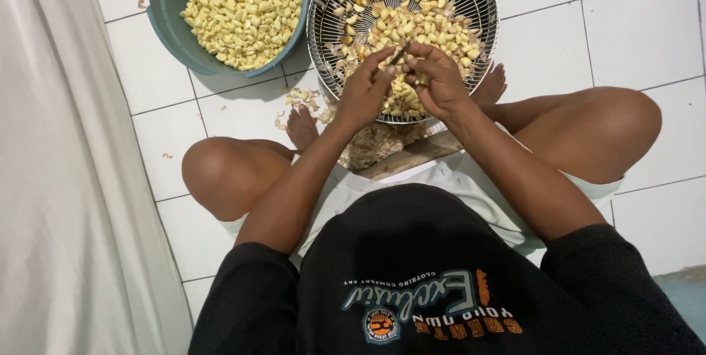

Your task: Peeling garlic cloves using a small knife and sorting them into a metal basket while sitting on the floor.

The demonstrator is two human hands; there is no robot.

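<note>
Pale garlic is being worked at the fingertips: a single garlic clove is pinched in the curled fingers of the right hand, while a small dark knife is gripped in the closed left hand, its tip angled toward the clove. Both hands are held together just above the near rim of the wire basket, which is heaped with unpeeled cloves.

A slip is judged the likeliest trouble: the blade is pointed toward the right thumb and fingers, and a smooth clove could be squeezed out of the pinch, so that the edge runs on into skin. A dropped clove would probably fall back among the unpeeled ones and be lost to sight.

Outward from the hands, loose papery skins are piled on the tiled floor between the bare feet, beside a wooden board under the basket's near edge. More scraps are scattered by the left foot, where they could be trodden or slid on. A teal basin of peeled cloves is set at the far left, just beside the basket, within a short reach across the left knee.

Room is tight near the body, hemmed by the folded knees on both sides. A white curtain closes the left side. Bare tiles are seen to the right of the basket and beyond the right knee.
</note>
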